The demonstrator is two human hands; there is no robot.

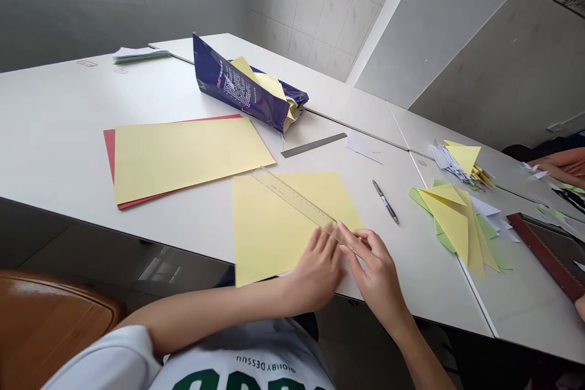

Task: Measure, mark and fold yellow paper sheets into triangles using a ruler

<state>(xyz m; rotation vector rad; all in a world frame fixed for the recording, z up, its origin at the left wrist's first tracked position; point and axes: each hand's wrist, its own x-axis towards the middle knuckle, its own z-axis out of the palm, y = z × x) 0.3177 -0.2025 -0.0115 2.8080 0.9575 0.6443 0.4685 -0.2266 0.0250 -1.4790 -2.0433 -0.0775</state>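
1. Left hand (320, 269): laid flat, palm down, fingers stretched out and close together. The fingertips rest on the pale yellow paper sheet (274, 228), right beside the near end of the clear plastic ruler (299, 202).
2. Right hand (377, 268): fingers loosely extended, with thumb and forefinger on the near end of the clear plastic ruler. Whether they pinch the ruler or only press on it cannot be told.
3. Clear plastic ruler: lies flat and diagonal across the pale yellow paper sheet, running from the sheet's far edge to the two hands.
4. Pale yellow paper sheet: lies on the white table (55, 134) at its near edge. The sheet's near left corner overhangs the edge.
5. Left of the sheet: a larger yellow sheet (183, 155) lies on a red sheet (108, 145), which shows only along the left and near borders.
6. Beyond the sheet: a grey steel ruler (314, 145) lies flat. Behind it a dark blue printed bag (228, 82) lies on its side with yellow paper in its mouth.
7. Right of the sheet: a black pen (385, 201) lies apart from the hands. Further right sits a pile of folded yellow and green paper triangles (457, 219).
8. Lower left corner: a brown wooden chair back (46, 329).
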